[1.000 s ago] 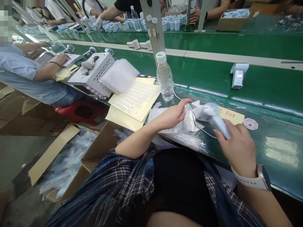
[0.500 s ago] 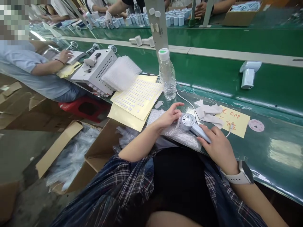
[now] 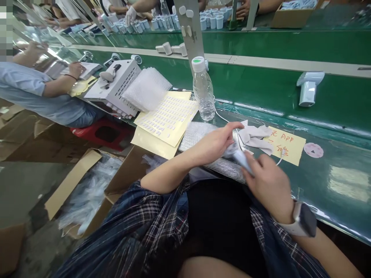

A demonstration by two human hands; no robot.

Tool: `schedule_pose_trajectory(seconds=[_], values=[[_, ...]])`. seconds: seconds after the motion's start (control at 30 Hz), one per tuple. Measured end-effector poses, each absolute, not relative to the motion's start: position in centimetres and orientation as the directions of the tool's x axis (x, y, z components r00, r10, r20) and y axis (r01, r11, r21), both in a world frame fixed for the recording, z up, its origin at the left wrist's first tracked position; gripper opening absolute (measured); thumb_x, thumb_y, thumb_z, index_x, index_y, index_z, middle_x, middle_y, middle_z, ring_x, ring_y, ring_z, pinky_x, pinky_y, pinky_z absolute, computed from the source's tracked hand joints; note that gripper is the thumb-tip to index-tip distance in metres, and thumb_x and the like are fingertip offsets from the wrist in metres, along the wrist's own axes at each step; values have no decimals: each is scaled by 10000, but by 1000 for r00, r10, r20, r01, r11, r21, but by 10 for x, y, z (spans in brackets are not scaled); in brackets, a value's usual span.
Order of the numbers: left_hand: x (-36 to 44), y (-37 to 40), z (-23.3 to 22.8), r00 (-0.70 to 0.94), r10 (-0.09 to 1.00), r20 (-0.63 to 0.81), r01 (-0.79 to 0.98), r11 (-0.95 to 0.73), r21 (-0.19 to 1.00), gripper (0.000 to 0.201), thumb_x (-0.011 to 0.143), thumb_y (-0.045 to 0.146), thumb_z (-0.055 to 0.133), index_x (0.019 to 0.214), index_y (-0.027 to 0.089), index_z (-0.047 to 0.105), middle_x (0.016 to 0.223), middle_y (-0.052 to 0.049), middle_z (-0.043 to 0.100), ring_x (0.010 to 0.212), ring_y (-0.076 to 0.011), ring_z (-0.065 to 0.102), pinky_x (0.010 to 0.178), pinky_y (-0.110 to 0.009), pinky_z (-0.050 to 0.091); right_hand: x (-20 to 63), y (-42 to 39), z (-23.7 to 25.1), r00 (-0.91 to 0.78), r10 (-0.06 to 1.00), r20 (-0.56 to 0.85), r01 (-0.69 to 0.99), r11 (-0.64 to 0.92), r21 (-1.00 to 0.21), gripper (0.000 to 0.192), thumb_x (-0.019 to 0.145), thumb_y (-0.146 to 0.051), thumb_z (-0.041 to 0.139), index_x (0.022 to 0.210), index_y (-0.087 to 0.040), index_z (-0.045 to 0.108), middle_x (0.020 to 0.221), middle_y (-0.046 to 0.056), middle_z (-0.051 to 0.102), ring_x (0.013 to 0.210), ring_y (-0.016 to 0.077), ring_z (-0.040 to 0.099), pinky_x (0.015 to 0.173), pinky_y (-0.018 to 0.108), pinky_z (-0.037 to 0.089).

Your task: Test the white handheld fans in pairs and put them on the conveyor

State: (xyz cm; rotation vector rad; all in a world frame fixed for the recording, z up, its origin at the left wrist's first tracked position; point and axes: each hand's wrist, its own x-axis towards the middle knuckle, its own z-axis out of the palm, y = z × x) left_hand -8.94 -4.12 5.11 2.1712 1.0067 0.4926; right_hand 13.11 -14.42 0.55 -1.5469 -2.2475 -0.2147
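Note:
A light-blue handheld fan (image 3: 242,160), blurred by motion, is held between my hands over the bubble wrap. Closed around its handle is my right hand (image 3: 268,181), with a watch on the wrist. My left hand (image 3: 218,143) curls over the fan's head, its fingers closed on it and hiding most of the grille. Bubble wrap (image 3: 199,133) lies under my left forearm. Just beyond the fan are pale cloth finger pieces (image 3: 255,136) and a thin white cable (image 3: 222,116).
A water bottle (image 3: 203,90) stands beyond my left hand. Left of it are yellow sticker sheets (image 3: 156,141), a bubble-wrap stack (image 3: 146,88) and a white metal box (image 3: 116,81). Another fan (image 3: 309,90) is on the green belt (image 3: 261,85). A person (image 3: 43,88) sits at left.
My left hand has moved right, from beside the fan's head onto it. The fan has turned and its grille is now mostly covered. My right hand stays on the handle.

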Motion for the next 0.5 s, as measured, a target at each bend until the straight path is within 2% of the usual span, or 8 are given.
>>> schedule_pose_trajectory(seconds=[0.1, 0.17, 0.2, 0.27, 0.33, 0.4, 0.47, 0.5], values=[[-82, -48, 48, 711, 695, 104, 527, -626, 574, 484, 1078, 154, 416, 1559, 207, 420, 1086, -67, 682, 1015, -208, 632, 924, -344, 482, 134, -141, 6, -286, 888, 360, 900, 378, -219, 358, 1055, -318, 546, 1321, -175, 738, 872, 81, 592, 722, 207, 509, 632, 319, 362], [-80, -55, 54, 763, 629, 148, 527, -738, 421, 466, 1104, 146, 380, 1566, 189, 426, 1168, -93, 701, 1078, -219, 614, 967, -365, 449, 139, -134, 7, -72, 943, 326, 855, 227, -467, 355, 1002, -424, 631, 1213, -181, 779, 897, 92, 634, 783, 230, 570, 674, 329, 419], [-80, -59, 58, 784, 600, 159, 525, -778, 344, 467, 1108, 131, 364, 1568, 176, 426, 1172, -94, 711, 1083, -220, 604, 963, -368, 431, 142, -130, 8, 27, 971, 239, 756, 136, -640, 383, 963, -501, 674, 1128, -176, 790, 889, 93, 653, 788, 237, 591, 681, 337, 445], [-78, -66, 70, 813, 560, 162, 522, -823, 225, 483, 1102, 101, 346, 1576, 159, 418, 1136, -83, 729, 1065, -222, 588, 924, -372, 402, 144, -124, 10, 70, 996, -64, 381, -86, -921, 495, 866, -655, 740, 958, -169, 760, 832, 84, 666, 718, 224, 593, 636, 341, 473], [-76, -71, 80, 831, 529, 171, 506, -847, 164, 495, 1099, 93, 342, 1585, 159, 411, 1063, -66, 731, 1022, -223, 581, 879, -375, 386, 142, -123, 14, -37, 951, -307, -21, -308, -951, 566, 794, -736, 770, 870, -180, 694, 741, 57, 633, 599, 183, 540, 538, 315, 444], [-74, -73, 88, 836, 514, 192, 488, -856, 170, 498, 1098, 88, 341, 1584, 170, 409, 1040, -56, 726, 997, -217, 581, 880, -377, 394, 140, -128, 21, -108, 930, -353, -246, -369, -896, 572, 805, -745, 761, 903, -189, 664, 746, 49, 627, 572, 167, 535, 502, 298, 440], [-72, -72, 95, 817, 523, 244, 461, -846, 270, 461, 1111, 122, 362, 1562, 193, 429, 1034, -49, 709, 971, -205, 586, 895, -369, 427, 140, -137, 31, -191, 949, -251, -261, -296, -919, 555, 862, -732, 723, 998, -196, 670, 830, 62, 666, 592, 167, 570, 505, 295, 465], [-72, -71, 98, 797, 534, 281, 425, -828, 367, 439, 1118, 151, 385, 1549, 210, 437, 1019, -39, 692, 951, -194, 592, 891, -357, 451, 142, -141, 37, -263, 945, -196, -181, -248, -952, 528, 884, -708, 719, 1024, -200, 675, 869, 69, 685, 607, 169, 589, 518, 298, 484]])
